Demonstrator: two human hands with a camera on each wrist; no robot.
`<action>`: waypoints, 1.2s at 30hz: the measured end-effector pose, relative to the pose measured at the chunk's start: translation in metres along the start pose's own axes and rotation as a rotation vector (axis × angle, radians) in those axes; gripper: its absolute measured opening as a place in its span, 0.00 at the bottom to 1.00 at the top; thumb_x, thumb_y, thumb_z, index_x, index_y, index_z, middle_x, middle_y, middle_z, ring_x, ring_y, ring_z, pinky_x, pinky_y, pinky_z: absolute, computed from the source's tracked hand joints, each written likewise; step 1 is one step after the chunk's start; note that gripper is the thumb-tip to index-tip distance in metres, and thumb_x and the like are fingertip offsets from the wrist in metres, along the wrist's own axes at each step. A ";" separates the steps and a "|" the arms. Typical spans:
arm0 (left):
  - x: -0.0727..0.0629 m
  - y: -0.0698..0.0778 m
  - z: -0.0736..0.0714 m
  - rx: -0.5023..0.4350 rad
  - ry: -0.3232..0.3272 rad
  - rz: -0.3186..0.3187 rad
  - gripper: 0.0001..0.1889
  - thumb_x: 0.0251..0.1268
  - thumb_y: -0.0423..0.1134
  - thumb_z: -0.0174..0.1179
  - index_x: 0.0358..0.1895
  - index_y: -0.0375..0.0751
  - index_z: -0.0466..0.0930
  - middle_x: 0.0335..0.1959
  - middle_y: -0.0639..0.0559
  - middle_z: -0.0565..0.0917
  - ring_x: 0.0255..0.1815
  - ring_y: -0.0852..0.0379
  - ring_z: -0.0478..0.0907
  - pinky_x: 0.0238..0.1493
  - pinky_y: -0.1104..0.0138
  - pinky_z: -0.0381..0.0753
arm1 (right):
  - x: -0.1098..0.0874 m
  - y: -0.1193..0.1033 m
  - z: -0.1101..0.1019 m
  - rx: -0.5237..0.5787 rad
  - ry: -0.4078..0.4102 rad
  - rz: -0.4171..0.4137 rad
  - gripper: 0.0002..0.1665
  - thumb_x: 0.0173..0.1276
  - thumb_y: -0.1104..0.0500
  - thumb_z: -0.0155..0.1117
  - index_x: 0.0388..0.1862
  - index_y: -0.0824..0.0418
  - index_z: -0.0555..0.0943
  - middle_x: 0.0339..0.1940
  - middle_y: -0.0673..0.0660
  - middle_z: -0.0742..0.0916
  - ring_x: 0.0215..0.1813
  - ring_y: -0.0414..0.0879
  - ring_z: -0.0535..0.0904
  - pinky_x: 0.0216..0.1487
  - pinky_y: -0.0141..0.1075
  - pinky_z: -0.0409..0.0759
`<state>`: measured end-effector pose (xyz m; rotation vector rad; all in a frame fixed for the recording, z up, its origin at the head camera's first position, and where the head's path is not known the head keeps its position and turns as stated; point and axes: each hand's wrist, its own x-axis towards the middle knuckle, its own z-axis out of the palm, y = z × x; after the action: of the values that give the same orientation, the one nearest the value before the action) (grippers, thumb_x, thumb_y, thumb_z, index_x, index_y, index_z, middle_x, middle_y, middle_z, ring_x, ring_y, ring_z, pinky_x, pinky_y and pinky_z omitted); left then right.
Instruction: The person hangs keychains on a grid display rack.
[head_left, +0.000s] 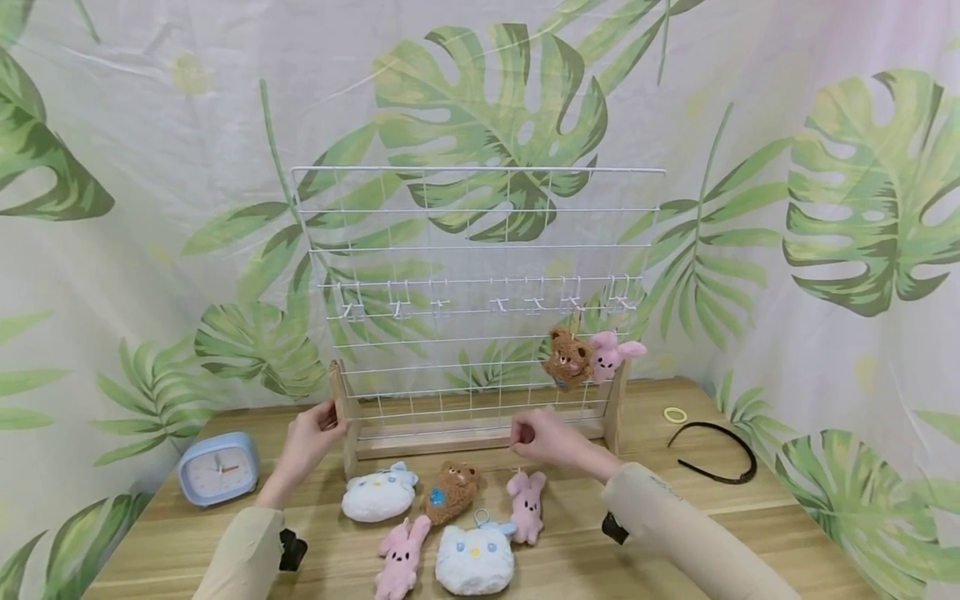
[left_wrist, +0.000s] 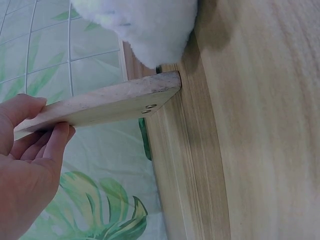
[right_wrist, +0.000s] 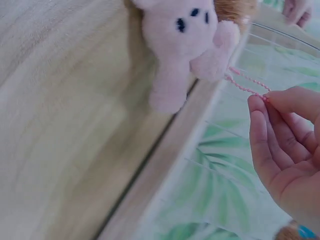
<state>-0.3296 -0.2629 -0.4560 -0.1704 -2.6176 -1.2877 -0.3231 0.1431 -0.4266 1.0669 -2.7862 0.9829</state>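
My left hand grips the wooden side post of a white wire grid rack, thumb on one side and fingers on the other. My right hand pinches a pink bead chain between thumb and fingertips. That chain belongs to a pink bunny plush, seen just below the hand in the head view; whether it touches the table is unclear. Beside it lie a brown bear plush, two white cat plushes with blue bows, and another pink bunny.
A row of white hooks crosses the grid. A brown bear and a pink bunny hang at its right end. On the wooden table are a blue clock, a black headband and a yellow ring.
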 end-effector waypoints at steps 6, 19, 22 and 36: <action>-0.001 0.000 -0.001 0.006 -0.005 -0.001 0.27 0.71 0.34 0.57 0.68 0.20 0.65 0.61 0.26 0.77 0.62 0.34 0.78 0.54 0.60 0.86 | -0.012 -0.015 -0.026 -0.013 0.081 -0.082 0.06 0.62 0.69 0.68 0.28 0.60 0.82 0.26 0.53 0.88 0.28 0.29 0.78 0.30 0.23 0.80; -0.002 0.002 -0.002 0.007 -0.010 -0.007 0.28 0.72 0.34 0.57 0.68 0.20 0.65 0.61 0.26 0.77 0.63 0.33 0.77 0.55 0.59 0.86 | -0.010 -0.054 -0.090 -0.089 0.256 -0.185 0.05 0.61 0.70 0.69 0.30 0.62 0.82 0.28 0.56 0.88 0.30 0.37 0.83 0.32 0.25 0.84; -0.002 0.002 -0.001 0.012 -0.010 -0.006 0.28 0.72 0.35 0.58 0.68 0.20 0.65 0.61 0.26 0.77 0.63 0.34 0.77 0.55 0.58 0.86 | -0.005 -0.062 -0.107 -0.098 0.300 -0.205 0.06 0.61 0.71 0.69 0.30 0.63 0.82 0.29 0.56 0.89 0.31 0.40 0.84 0.33 0.26 0.84; -0.001 -0.001 -0.001 -0.006 -0.014 0.006 0.28 0.71 0.34 0.57 0.69 0.21 0.64 0.62 0.26 0.76 0.63 0.33 0.77 0.55 0.59 0.86 | 0.023 -0.088 -0.165 -0.178 0.441 -0.202 0.01 0.64 0.71 0.66 0.33 0.69 0.82 0.33 0.62 0.89 0.35 0.51 0.87 0.40 0.37 0.89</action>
<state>-0.3285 -0.2644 -0.4559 -0.1887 -2.6233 -1.2977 -0.3228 0.1707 -0.2402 0.9475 -2.3110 0.8113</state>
